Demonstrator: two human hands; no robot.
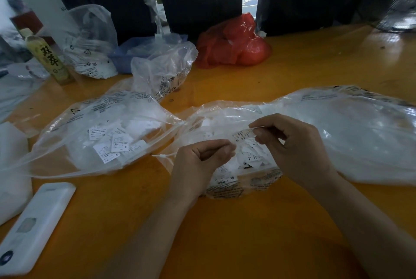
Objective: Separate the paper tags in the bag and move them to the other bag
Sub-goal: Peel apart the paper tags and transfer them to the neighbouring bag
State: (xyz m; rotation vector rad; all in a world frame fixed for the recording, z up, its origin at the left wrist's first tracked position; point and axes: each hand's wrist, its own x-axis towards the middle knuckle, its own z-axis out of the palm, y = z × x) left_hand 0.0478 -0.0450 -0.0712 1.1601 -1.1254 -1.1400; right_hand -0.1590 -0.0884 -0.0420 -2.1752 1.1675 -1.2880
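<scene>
A small white paper tag (244, 135) printed "XS" is stretched between my two hands above the mouth of a clear plastic bag (337, 134) on the right, which holds several loose tags marked XL, M and XS. My right hand (292, 143) pinches the tag's right end. My left hand (202, 159) is curled at its left end, fingertips closed on it. A second clear bag (94, 134) lies to the left with several white tags marked S and M inside. A white cable tie (164, 155) pokes out beside my left hand.
The orange table (225, 222) carries a white remote-like case (36, 224) at front left, a drink bottle (48, 58), a red plastic bag (234, 42), more clear bags (162, 71) and a blue tray (128, 53) at the back. A dark curtain hangs behind.
</scene>
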